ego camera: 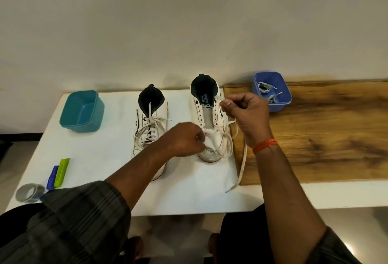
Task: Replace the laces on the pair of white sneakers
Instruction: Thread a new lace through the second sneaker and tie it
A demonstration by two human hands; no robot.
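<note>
On white table, right sneaker unlaced, both hands pinching lace

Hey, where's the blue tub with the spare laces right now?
In the head view, the blue tub sits far right on the wooden board against the wall, just beyond the right hand.

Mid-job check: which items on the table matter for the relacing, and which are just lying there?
In play:
- right sneaker, eyelets empty
- loose lace, pinched by right hand and left hand
- left sneaker, laced
- blue tub holding laces

Lying about:
- teal tub
- tape roll
- green and blue tools
</note>
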